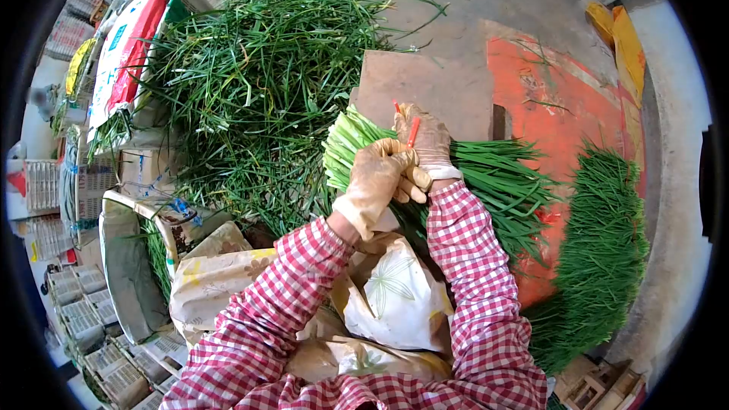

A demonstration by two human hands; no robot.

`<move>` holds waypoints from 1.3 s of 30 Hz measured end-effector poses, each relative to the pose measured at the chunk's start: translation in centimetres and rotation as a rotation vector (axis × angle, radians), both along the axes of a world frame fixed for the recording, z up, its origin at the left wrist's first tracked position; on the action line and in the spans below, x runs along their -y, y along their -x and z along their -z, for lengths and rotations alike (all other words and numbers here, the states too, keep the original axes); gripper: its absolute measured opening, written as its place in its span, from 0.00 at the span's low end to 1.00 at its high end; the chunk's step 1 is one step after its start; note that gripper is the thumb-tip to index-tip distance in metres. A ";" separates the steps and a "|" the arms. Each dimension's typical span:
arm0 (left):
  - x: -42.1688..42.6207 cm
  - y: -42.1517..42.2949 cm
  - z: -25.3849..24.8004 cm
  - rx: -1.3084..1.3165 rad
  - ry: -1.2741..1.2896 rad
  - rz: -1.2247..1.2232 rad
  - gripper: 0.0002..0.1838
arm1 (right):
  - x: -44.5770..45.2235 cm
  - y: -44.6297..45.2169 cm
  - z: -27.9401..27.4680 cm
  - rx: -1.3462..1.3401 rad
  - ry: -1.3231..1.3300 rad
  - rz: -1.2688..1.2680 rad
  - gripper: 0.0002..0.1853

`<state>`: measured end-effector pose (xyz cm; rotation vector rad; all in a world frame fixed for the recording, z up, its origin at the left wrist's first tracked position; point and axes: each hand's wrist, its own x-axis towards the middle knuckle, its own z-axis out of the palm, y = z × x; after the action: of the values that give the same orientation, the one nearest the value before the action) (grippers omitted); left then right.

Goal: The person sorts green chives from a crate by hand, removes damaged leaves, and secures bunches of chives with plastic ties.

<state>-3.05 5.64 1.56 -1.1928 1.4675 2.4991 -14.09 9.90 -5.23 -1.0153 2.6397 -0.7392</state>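
Note:
A bunch of garlic chives [493,171] lies across in front of me, its pale cut ends [345,140] to the left and green leaves to the right. My right hand [427,140], in a stained cream glove, is closed over the middle of the bunch. My left hand [378,178], gloved alike, is closed in a pinch against the right hand's fingers. A narrow red tie [414,132] sticks up between the two hands; a second red end shows at the right fingertips. The hands partly hide the tie and the underside of the bunch.
Loose green leaves [266,68] form a big heap at left. Bundled chives [600,250] stand at right beside an orange-red sheet [547,99] and a brown board [425,80]. Plastic crates [99,319] line the left side. A patterned cloth [395,296] covers my lap.

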 end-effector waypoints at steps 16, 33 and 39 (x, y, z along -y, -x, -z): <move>1.8 2.0 0.2 0.193 0.013 0.060 0.14 | -3.5 4.1 2.1 1.118 0.521 -0.158 0.07; 1.0 2.1 0.5 0.135 0.013 -0.036 0.08 | -5.2 1.7 -0.5 0.844 0.494 -0.175 0.16; 0.0 1.6 0.7 0.094 0.067 -0.029 0.10 | -5.3 0.7 -1.0 0.901 0.570 -0.037 0.15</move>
<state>-4.63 5.63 0.85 -1.3312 1.5330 2.3937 -14.82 15.19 -4.21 -0.5970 1.6561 -1.5417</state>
